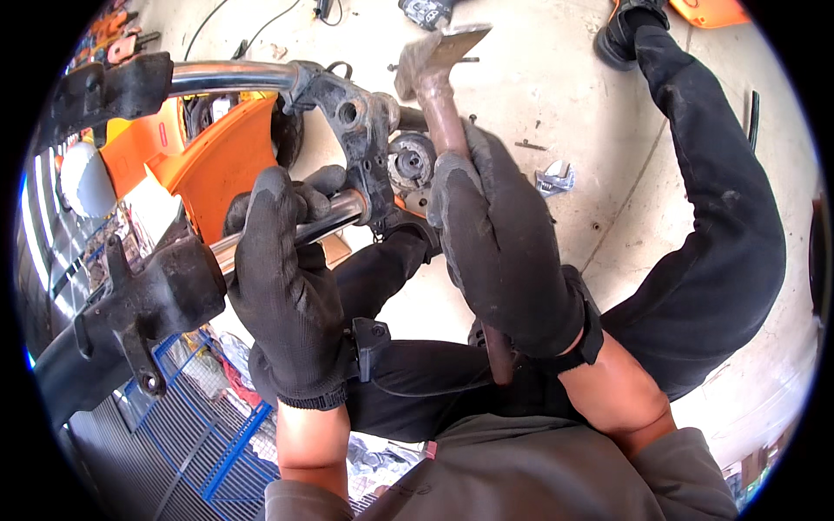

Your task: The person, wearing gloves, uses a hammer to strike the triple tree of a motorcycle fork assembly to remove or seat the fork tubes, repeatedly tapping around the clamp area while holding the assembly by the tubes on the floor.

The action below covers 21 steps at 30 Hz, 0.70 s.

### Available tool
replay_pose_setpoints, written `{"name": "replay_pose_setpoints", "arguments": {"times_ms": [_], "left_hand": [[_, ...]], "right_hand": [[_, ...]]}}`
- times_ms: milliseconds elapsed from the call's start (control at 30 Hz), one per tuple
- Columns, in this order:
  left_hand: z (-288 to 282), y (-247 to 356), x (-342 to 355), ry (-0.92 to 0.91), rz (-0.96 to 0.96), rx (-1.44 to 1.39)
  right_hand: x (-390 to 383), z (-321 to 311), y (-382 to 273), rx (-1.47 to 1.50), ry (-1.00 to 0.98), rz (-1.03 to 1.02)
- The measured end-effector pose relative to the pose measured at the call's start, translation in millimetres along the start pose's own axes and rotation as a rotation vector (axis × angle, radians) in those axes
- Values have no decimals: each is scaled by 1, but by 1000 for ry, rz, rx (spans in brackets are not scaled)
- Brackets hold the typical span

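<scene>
A motorcycle front fork lies across the left side, with two chrome tubes (233,78) set in a black triple clamp (369,143) and dark lower legs (152,300). My left hand (287,286), in a dark work glove, is closed round the nearer tube just short of the clamp. In my gloved right hand (512,252) is a hammer (443,130), gripped by its brown handle. Its worn head, with one broad blade-like end, points away from me, above the floor to the right of the clamp. The handle's butt shows below my wrist.
Orange body panels (221,165) stand behind the fork. An adjustable wrench (556,178), a round metal part (411,161) and small bolts lie on the pale floor. A blue wire rack (230,451) is at lower left. My black-trousered legs spread on both sides.
</scene>
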<state>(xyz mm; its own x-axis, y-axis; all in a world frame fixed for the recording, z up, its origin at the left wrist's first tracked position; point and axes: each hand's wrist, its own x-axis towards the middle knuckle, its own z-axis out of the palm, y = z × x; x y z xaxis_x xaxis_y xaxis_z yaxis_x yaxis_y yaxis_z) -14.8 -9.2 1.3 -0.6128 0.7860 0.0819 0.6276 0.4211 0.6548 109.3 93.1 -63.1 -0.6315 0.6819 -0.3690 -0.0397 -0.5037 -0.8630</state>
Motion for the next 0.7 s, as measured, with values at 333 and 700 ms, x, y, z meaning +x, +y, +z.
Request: {"name": "replay_pose_setpoints", "arguments": {"times_ms": [333, 700], "left_hand": [[-22, -20, 3, 6, -388, -614], [-19, -30, -26, -66, -239, -723]], "right_hand": [[-3, -34, -39, -107, -58, -3], [-18, -34, -12, -94, -181, 112]]}}
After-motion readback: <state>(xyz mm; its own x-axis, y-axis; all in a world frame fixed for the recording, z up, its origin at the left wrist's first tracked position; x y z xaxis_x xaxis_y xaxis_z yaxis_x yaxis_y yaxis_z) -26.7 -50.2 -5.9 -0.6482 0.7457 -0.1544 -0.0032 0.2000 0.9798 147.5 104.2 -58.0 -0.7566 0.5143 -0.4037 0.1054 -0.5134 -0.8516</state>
